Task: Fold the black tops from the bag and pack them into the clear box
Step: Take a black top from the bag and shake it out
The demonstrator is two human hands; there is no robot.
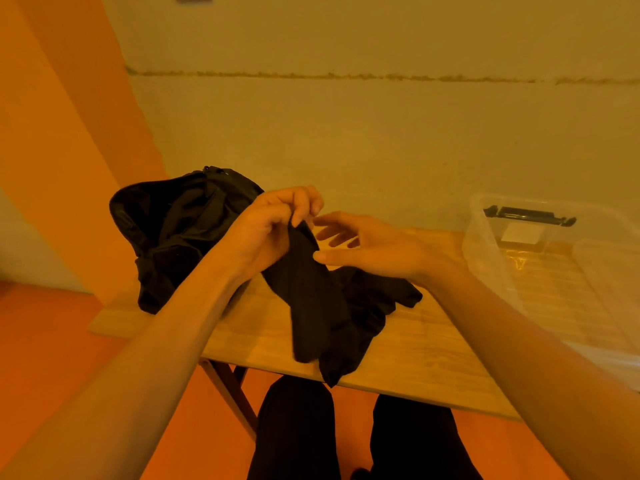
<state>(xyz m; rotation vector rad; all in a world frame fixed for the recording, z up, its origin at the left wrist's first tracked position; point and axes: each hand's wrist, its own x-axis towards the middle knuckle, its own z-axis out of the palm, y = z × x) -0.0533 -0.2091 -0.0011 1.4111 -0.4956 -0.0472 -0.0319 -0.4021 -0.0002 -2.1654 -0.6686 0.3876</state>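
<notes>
1. Cloth of one black top (318,306) hangs from the left hand (273,220), which pinches its upper end between thumb and curled fingers, raised above the table (433,341).
2. The top's long axis runs from that pinch down and toward the person. Its lower part lies bunched on the wood, with a tail drooping over the near edge.
3. The right hand (374,247) holds nothing, its fingers spread and relaxed. Its thumb tip sits at the cloth just below the pinch, though I cannot tell whether it touches.
4. The free cloth lies just left of and below the right palm, so that hand is the nearer one. The next move probably calls for it to take a second hold beside the pinch, so the top can be spread out flat.
5. The bag (173,230) slumps open on the table's far left corner, behind the left wrist.
6. The clear box (485,237) stands to the right, well apart from the unfolded top.
</notes>
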